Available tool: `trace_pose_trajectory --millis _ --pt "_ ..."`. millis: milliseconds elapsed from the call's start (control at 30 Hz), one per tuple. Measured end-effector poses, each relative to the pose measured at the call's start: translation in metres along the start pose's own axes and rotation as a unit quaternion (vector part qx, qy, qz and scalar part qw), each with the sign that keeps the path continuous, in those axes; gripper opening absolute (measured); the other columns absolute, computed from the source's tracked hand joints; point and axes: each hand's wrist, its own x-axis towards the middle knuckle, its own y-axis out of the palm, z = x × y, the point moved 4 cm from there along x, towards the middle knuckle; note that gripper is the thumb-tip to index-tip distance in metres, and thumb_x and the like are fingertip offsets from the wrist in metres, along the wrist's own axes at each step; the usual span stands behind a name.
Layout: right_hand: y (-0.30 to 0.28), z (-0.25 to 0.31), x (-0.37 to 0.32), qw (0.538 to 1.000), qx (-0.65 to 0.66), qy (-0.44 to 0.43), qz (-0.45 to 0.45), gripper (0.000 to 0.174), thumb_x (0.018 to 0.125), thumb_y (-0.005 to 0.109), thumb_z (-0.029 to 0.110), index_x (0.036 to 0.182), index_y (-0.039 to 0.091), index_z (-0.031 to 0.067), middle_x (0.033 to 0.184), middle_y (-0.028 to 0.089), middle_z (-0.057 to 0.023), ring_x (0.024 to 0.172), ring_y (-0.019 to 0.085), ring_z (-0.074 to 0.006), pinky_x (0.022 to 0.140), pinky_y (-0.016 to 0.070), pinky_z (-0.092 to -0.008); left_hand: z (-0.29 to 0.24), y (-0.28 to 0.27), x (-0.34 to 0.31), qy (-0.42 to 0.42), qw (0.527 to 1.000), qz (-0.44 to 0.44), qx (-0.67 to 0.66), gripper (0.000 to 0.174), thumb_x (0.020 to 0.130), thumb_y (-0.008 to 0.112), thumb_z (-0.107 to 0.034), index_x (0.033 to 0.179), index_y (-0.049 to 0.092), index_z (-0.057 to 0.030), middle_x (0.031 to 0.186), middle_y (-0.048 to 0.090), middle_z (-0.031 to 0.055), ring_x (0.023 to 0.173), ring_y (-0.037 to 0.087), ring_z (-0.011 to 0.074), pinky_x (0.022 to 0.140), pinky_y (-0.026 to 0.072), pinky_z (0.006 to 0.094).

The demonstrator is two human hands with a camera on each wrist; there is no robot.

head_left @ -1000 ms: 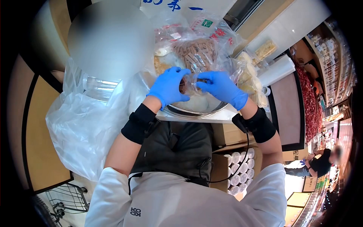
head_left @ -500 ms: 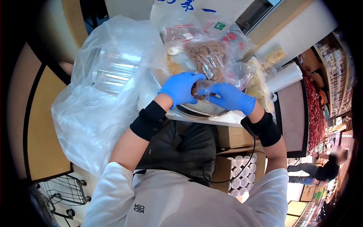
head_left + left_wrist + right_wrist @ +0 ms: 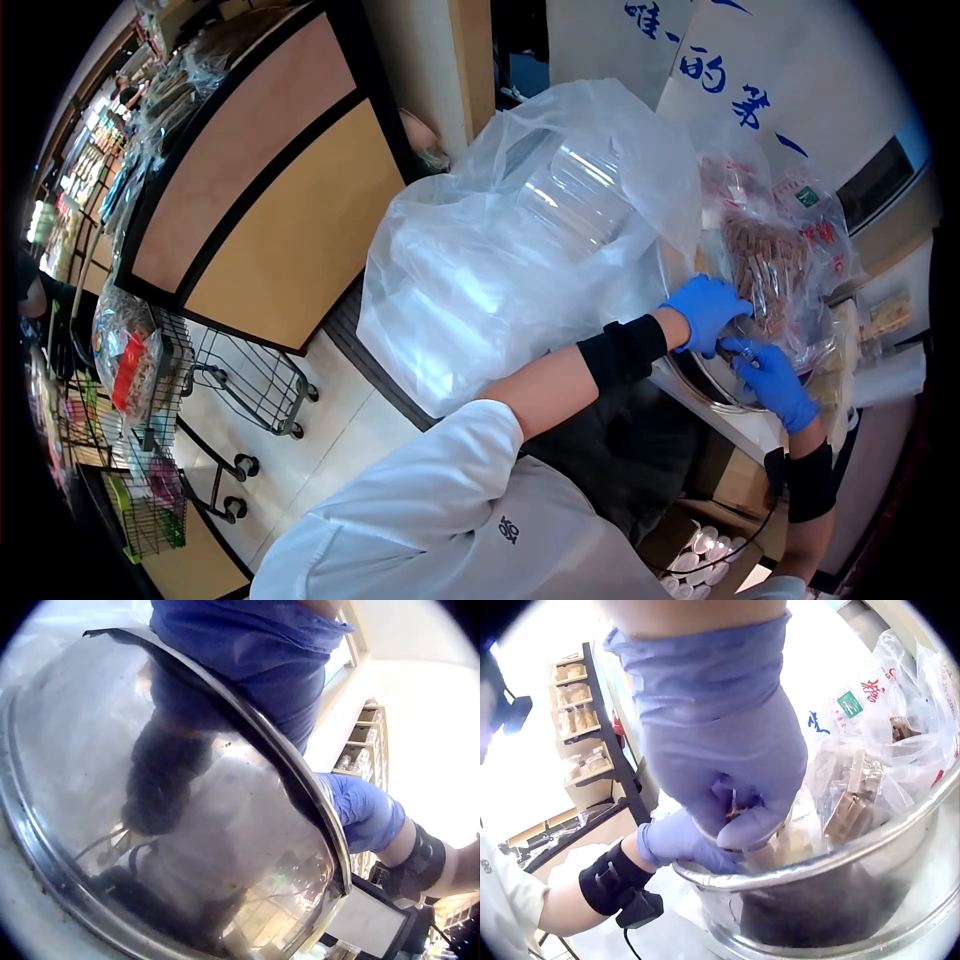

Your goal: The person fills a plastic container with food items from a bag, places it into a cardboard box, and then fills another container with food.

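Both hands wear blue gloves and meet over a shiny metal basin (image 3: 45, 862). Between them is a small clear plastic container (image 3: 738, 328) with brown pieces in it, mostly hidden by fingers. My left hand (image 3: 705, 312) grips its left side. My right hand (image 3: 778, 388) holds it from the other side, fingers curled in the right wrist view. Just beyond the hands, brown strip-shaped pieces (image 3: 765, 265) lie in a clear printed bag (image 3: 907, 690) at the basin. The left wrist view shows mainly the basin's reflective side, with the left hand over its rim.
A large translucent bag (image 3: 430, 290) holding stacked clear containers (image 3: 580, 195) fills the space left of the hands. A plastic roll (image 3: 890, 375) lies at the right. Below stands a box of round-lidded containers (image 3: 705, 555). Wire carts (image 3: 250, 375) stand on the floor at left.
The head view has swung left, so hands and basin now appear farther right and the carts show more. Both hands stay together at the container over the basin.
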Motion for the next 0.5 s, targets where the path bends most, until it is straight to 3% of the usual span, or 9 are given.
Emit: trace_pose_trajectory --millis 100,167,200,300,433,500 --pt "0.001 -0.011 -0.001 0.999 -0.022 -0.01 -0.045 0.029 0.09 0.057 0.007 0.118 0.064 0.0043 0.097 0.066 0.0 0.08 0.055 -0.0076 0.071 0.0465 -0.0249 0.001 0.001 0.002 0.011 1.0 0.004 -0.017 0.074 0.055 0.08 -0.022 0.125 0.055 -0.0163 0.11 0.06 0.0144 0.104 0.058 0.0345 0.089 0.0466 0.0432" --pt "0.001 -0.027 -0.001 0.999 0.002 0.017 -0.047 0.026 0.093 0.056 0.015 0.116 0.065 0.0057 0.082 0.06 0.003 0.07 0.052 -0.0053 0.065 0.0461 -0.0215 0.0 0.0 0.001 0.024 1.0 -0.006 -0.02 0.073 0.054 0.081 -0.022 0.123 0.057 -0.0151 0.109 0.062 0.0131 0.103 0.06 0.032 0.088 0.0484 0.0419" --pt "0.002 -0.018 -0.006 0.994 0.03 0.09 -0.05 0.026 0.096 0.054 0.02 0.117 0.063 0.0069 0.083 0.059 0.0027 0.072 0.053 -0.0058 0.066 0.0487 -0.0217 -0.001 -0.005 0.0 0.033 0.999 -0.02 -0.016 0.073 0.055 0.081 -0.021 0.124 0.057 -0.0154 0.108 0.062 0.0121 0.101 0.061 0.0313 0.087 0.049 0.0414" --pt "-0.001 -0.012 -0.014 0.991 0.126 0.037 -0.025 0.033 0.097 0.052 0.025 0.126 0.057 0.0094 0.107 0.061 -0.0012 0.091 0.056 -0.0087 0.067 0.0506 -0.0228 0.001 -0.001 0.002 0.02 0.999 -0.006 -0.04 0.077 0.056 0.083 -0.025 0.126 0.054 -0.0161 0.106 0.062 0.0124 0.096 0.062 0.0329 0.085 0.0496 0.0414" --pt "-0.002 -0.009 -0.018 0.983 0.168 0.04 -0.062 0.038 0.097 0.051 0.024 0.134 0.052 0.0124 0.115 0.06 -0.0029 0.096 0.056 -0.01 0.067 0.0512 -0.0231 -0.001 0.001 0.004 0.025 0.998 -0.005 -0.052 0.076 0.06 0.083 -0.024 0.129 0.052 -0.0178 0.107 0.06 0.0111 0.097 0.061 0.0321 0.086 0.0487 0.0402" --pt "0.0 0.001 -0.014 0.983 0.179 0.032 -0.009 0.044 0.097 0.048 0.02 0.14 0.046 0.0131 0.123 0.057 -0.0052 0.098 0.057 -0.0112 0.065 0.052 -0.0233 0.0 0.0 0.004 0.013 0.997 0.008 -0.07 0.077 0.061 0.083 -0.02 0.13 0.05 -0.0184 0.108 0.059 0.0103 0.098 0.059 0.0318 0.088 0.0477 0.0395"
